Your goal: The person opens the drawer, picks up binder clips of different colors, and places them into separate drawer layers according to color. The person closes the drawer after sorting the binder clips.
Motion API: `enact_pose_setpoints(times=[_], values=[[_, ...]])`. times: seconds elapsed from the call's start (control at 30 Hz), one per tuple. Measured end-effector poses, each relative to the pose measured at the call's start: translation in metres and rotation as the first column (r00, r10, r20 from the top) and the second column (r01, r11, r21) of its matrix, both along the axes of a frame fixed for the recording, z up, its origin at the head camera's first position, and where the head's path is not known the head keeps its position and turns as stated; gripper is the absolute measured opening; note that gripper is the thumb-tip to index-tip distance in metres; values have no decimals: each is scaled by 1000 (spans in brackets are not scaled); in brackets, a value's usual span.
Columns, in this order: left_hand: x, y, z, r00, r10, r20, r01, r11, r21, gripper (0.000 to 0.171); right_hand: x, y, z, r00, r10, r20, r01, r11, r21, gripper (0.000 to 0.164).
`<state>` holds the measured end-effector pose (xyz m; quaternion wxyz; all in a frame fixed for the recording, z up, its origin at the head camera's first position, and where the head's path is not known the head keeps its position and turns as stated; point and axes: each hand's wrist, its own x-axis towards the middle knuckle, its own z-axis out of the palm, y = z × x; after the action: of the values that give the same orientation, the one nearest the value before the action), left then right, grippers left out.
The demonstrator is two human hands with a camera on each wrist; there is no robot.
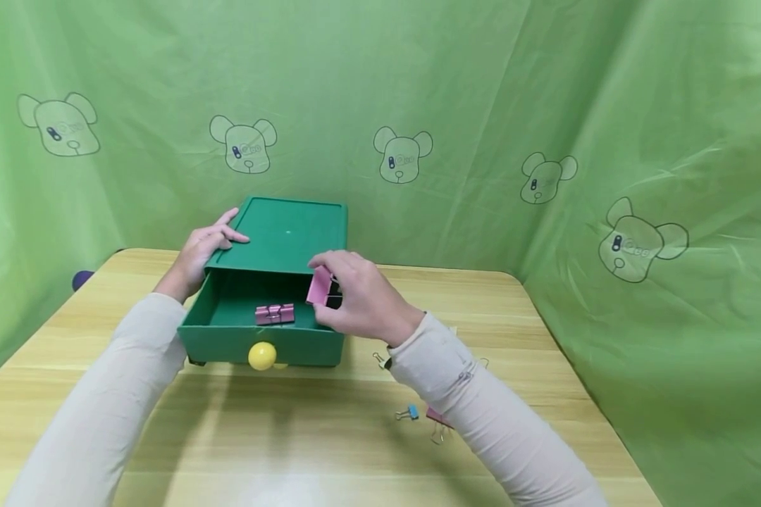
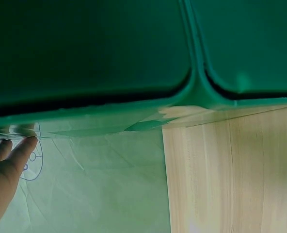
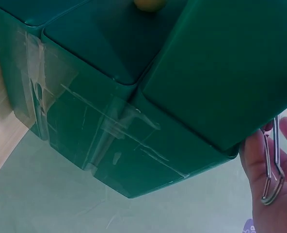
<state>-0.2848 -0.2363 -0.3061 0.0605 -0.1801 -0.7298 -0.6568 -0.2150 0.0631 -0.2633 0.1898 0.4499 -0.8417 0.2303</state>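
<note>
A green drawer cabinet (image 1: 292,229) stands on the table with its top drawer (image 1: 218,346) pulled out by a yellow knob's (image 1: 262,356) side. My left hand (image 1: 196,257) rests with extended fingers on the cabinet's upper left edge; its fingers also show in the left wrist view. Over the right part of the drawer, my right hand (image 1: 368,296) pinches a large pink binder clip (image 1: 319,284) between thumb and fingers. The silver wire handles (image 3: 274,182) of that clip show against the palm in the right wrist view. Pink binder clips (image 1: 275,315) lie inside the drawer.
Right of the cabinet, a small blue binder clip (image 1: 412,412) and a pink one (image 1: 440,417) lie on the wooden table (image 1: 330,451), the latter partly behind my right sleeve. Another clip (image 1: 381,360) is near the wrist. A green curtain (image 1: 469,84) encloses the table.
</note>
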Motion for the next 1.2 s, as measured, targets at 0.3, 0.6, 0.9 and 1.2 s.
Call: enact_pose_setpoints(times=[0.3,0.6,0.9,1.2], values=[[0,0,1,1000,-2,14,2,1000,11,40,-1,-2,1,999,35,20,-34,999,-34,42],[0,0,1,1000,-1,26,1,1000,6,41,-3,-5,1,996,82,27,-81,996,-40,41],[0,0,0,1000,1,26,-1,1000,-6,39,-4,-10,2,993,116,36,-114,993,-34,44],[0,0,0,1000,-2,24,2,1000,0,41,-3,-12,3,993,108,56,-107,994,-17,44]])
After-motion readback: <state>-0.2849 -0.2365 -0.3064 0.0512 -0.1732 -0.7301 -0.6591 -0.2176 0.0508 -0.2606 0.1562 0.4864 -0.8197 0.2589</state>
